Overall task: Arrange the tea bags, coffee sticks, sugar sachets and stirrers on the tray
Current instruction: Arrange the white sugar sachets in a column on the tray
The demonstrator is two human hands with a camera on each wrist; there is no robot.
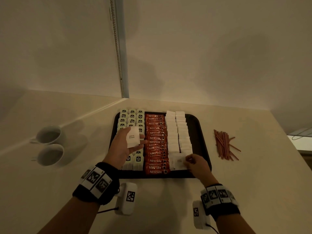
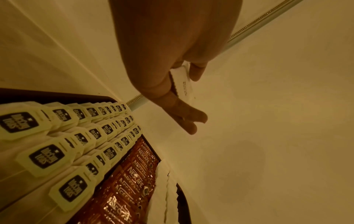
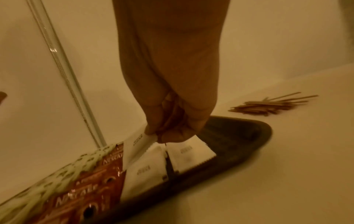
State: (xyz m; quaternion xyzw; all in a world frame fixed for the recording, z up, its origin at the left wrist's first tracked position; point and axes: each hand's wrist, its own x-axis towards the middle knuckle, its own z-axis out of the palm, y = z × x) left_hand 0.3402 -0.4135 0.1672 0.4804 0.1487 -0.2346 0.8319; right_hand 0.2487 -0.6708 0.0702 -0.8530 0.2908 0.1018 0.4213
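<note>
My right hand [image 1: 197, 164] pinches a sugar sachet [image 1: 179, 162] at the near end of the sachet rows on the tray [image 1: 200, 132]. My left hand [image 1: 125, 144] holds another sachet [image 1: 132, 137] above the tea bags [image 1: 131, 118]. The stirrers [image 1: 223, 144] lie on the counter, right of the tray.

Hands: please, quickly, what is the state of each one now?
Left hand: holds a white sugar sachet.
Right hand: pinches another sugar sachet over the tray.

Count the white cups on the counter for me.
2. Both stand left of the tray: one cup farther back, the other cup just in front of it, nearer the person. None seems hidden.
</note>
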